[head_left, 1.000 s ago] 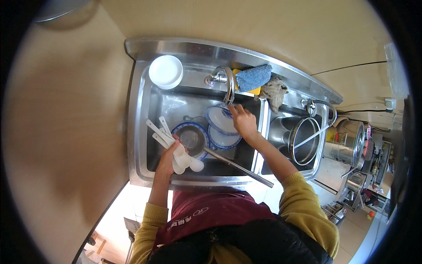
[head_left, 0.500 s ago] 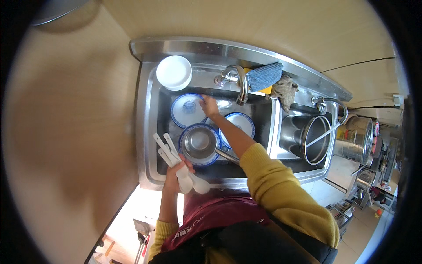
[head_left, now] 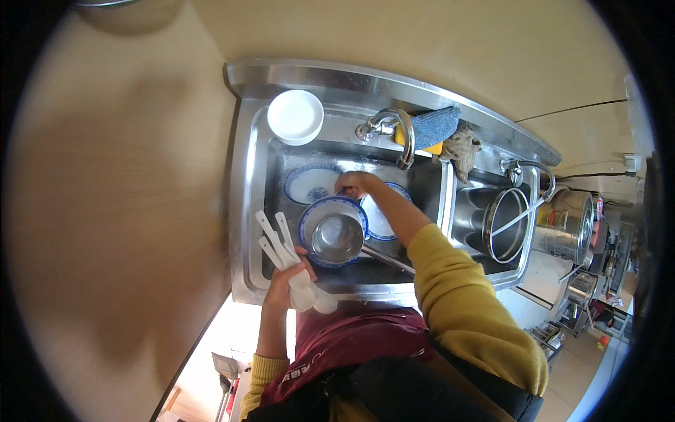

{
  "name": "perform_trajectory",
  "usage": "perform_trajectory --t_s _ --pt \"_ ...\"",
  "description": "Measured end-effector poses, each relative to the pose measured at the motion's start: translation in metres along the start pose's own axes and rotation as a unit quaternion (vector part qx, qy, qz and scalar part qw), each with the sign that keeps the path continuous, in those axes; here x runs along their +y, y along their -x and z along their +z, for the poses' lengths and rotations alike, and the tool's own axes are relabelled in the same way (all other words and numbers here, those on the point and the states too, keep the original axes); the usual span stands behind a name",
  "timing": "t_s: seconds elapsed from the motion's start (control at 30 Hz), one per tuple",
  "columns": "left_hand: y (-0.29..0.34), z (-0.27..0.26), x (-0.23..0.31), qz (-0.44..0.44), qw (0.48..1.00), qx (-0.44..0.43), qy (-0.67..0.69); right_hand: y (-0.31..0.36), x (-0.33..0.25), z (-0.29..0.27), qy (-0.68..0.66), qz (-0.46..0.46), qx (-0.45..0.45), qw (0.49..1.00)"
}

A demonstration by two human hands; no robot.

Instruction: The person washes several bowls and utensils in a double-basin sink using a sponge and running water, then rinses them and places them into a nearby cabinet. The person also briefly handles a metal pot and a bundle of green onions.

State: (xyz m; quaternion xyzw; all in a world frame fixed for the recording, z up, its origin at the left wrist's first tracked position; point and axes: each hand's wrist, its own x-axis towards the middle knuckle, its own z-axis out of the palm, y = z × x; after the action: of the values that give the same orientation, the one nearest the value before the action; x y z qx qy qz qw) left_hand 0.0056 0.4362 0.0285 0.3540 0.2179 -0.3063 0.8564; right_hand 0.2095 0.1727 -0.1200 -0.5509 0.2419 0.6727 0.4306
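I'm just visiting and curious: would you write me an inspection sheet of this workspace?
Surface: two-basin metal sink.
Things being handled: white spoons, bunched together; a metal saucepan and blue-rimmed plates lie in the left basin.
Clutter: white bowl on the back ledge; blue cloth and brown cloth behind the basins; large metal pot in the right basin.
Hands: left hand holds the spoons; right hand is beside the plates, its grip unclear.
Cables: dark cable along the right wall.
Surroundings: wood-coloured wall left; metal container beyond the sink, right.
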Motion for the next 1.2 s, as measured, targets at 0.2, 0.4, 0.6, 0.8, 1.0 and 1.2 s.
perform_trajectory --t_s 0.2,0.4,0.6,0.8,1.0,1.2 --pt "0.002 -0.002 0.004 -0.035 0.999 0.023 -0.004 0.043 -0.008 0.034 0.292 -0.177 0.436 0.833" --pt "-0.001 0.0 -0.003 -0.025 0.999 0.016 -0.013 0.004 -0.011 0.055 0.275 -0.253 0.508 0.776" --pt "0.005 -0.003 -0.002 -0.015 0.999 0.026 -0.028 -0.015 0.005 0.042 0.447 -0.365 0.534 0.618" --pt "0.004 -0.006 -0.005 -0.014 0.999 0.033 -0.007 -0.002 0.014 0.043 0.652 -0.438 0.396 0.476" --pt "0.001 0.002 -0.005 -0.019 0.998 0.042 -0.036 -0.016 -0.012 0.052 0.691 -0.418 0.267 0.525" --pt "0.006 0.002 -0.002 -0.042 0.996 0.065 -0.039 -0.013 -0.004 0.045 0.726 -0.357 0.427 0.404"
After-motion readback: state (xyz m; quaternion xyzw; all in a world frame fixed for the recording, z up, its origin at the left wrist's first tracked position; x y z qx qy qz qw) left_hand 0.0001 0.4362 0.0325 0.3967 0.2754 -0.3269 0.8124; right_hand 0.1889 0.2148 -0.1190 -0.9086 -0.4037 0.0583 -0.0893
